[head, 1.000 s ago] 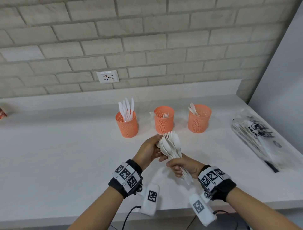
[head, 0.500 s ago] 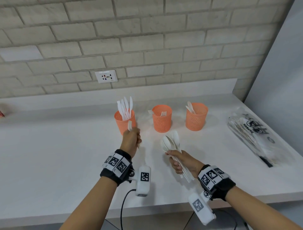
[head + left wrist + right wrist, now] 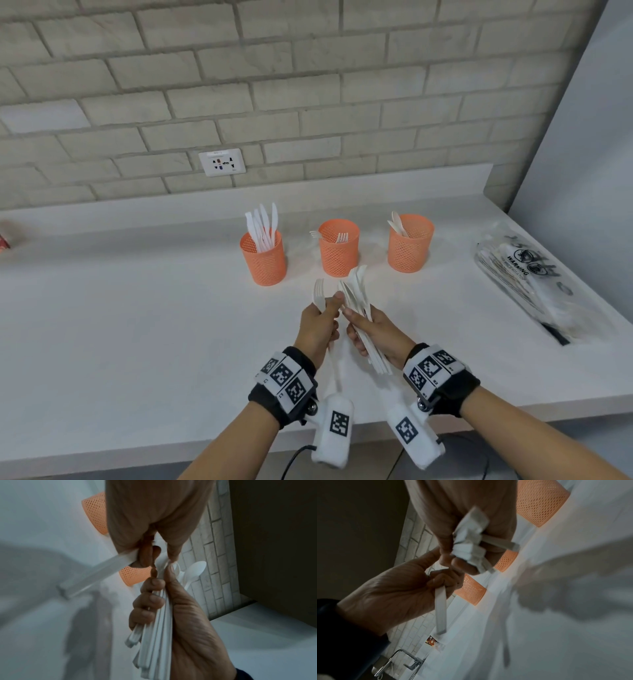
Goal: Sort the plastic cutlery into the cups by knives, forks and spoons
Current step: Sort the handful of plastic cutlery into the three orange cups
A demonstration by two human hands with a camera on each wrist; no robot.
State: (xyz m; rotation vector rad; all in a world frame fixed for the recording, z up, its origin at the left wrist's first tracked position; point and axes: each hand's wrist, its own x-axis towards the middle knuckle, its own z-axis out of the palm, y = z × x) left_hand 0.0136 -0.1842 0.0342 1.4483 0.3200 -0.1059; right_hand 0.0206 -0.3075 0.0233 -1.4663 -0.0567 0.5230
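fork [image 3: 319, 295] pinched by left hand [image 3: 318, 329] | right hand [image 3: 375, 337] grips cutlery bundle [image 3: 358, 298] | tines visible only from head

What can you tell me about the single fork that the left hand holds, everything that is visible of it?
The fork is white and looks like thin, matte plastic, with short tines at the top and a long flat handle. The left hand holds it alone, fingers curled round the upper handle, tines pointing up and away from the person. The handle's end sticks out below the hand, free in the air. It is above the white counter, in front of the orange mesh cups, right beside the bundle of cutlery in the right hand.
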